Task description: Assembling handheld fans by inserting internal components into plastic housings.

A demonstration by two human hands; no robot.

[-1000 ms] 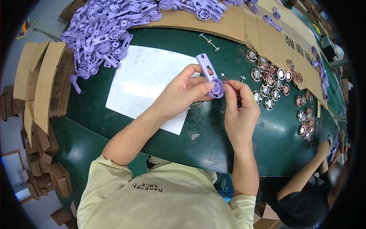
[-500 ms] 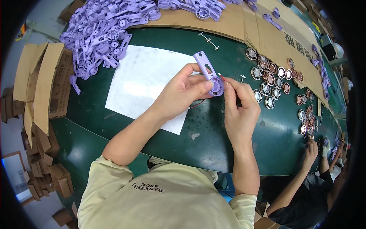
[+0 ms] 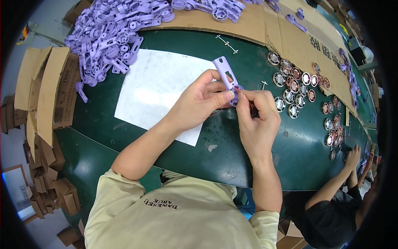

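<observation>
My left hand [image 3: 202, 98] grips a purple plastic housing [image 3: 224, 69] by its round end, with the thumb across the near side. The long slotted end of the housing points up and away. My right hand [image 3: 260, 120] is closed in a pinch at the ring of the housing, its fingertips on a thin red wire [image 3: 236, 88]. The tip of the wire is hidden behind those fingers. Below my left hand a stretch of dark and red wire [image 3: 214, 112] shows. Under my left forearm lies a white sheet [image 3: 153, 89] on the green table [image 3: 224, 162].
A big heap of purple housings [image 3: 112, 39] covers the far left, beside an open cardboard box [image 3: 62, 89]. Several round metal-rimmed discs [image 3: 293, 86] lie to the right, near flat cardboard [image 3: 286, 37]. Small metal rods [image 3: 227, 44] lie beyond the sheet. A co-worker's arm [image 3: 338, 178] reaches in at right.
My right hand has moved slightly left, bringing the wire from beside the housing into its ring. The housing has shifted a little. The co-worker's hand has moved away from the discs.
</observation>
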